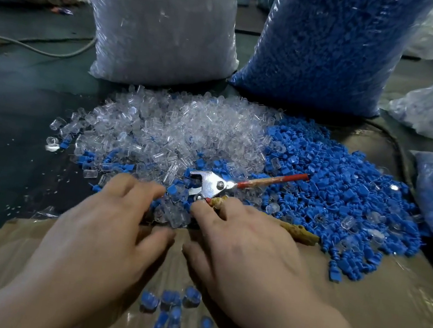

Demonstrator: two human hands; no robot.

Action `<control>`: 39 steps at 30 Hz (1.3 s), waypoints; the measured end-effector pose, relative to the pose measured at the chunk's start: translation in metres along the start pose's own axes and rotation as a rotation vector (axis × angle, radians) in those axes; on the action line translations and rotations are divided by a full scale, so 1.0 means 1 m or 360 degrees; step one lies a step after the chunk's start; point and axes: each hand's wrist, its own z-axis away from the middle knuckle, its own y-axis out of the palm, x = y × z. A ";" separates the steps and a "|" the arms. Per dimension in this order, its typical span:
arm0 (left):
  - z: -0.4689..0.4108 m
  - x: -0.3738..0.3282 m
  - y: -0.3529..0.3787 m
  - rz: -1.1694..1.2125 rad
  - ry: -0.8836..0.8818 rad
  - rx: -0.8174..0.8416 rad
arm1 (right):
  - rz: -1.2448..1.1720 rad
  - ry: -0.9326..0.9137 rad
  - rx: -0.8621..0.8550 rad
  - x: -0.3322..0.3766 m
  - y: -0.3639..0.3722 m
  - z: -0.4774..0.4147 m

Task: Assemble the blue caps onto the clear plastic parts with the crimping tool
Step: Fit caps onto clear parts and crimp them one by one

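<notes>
Clear bag (163, 24): stands back left; its top is cut off, and you cannot read its small blurred label
Blue bag (331, 46): stands just right of it, top also cut off
Cardboard (385, 301): lies under your forearms, its near edge out of view
Clear plastic parts (176, 127): loose heap before the clear bag, with blue pieces mixed along its near edge
Blue caps (345, 194): heap on the right, touching the clear heap and spilling onto the cardboard
Left hand (95, 233): fingers spread and relaxed, tips at the heap's near edge, smeared by motion blur
Right hand (247, 250): fingers lie fairly straight over the tool's tan-wrapped lower handle, hiding its middle
Crimping tool (212, 184): lies on the heaps just beyond your fingertips, metal head pointing left, handles spread, red handle angled right
Capped pieces (173, 314): a few on the cardboard between your wrists, too blurred to count
</notes>
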 end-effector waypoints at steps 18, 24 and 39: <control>0.002 -0.006 0.009 0.0449 0.0292 -0.0017 | -0.0077 -0.0018 -0.0027 -0.005 0.006 -0.003; 0.002 -0.007 0.011 0.0297 0.0274 -0.0054 | -0.0193 -0.0031 0.0017 -0.004 0.005 -0.002; 0.010 -0.012 0.009 0.0944 -0.0150 -0.0217 | 0.0365 0.0946 0.0117 -0.078 -0.024 0.002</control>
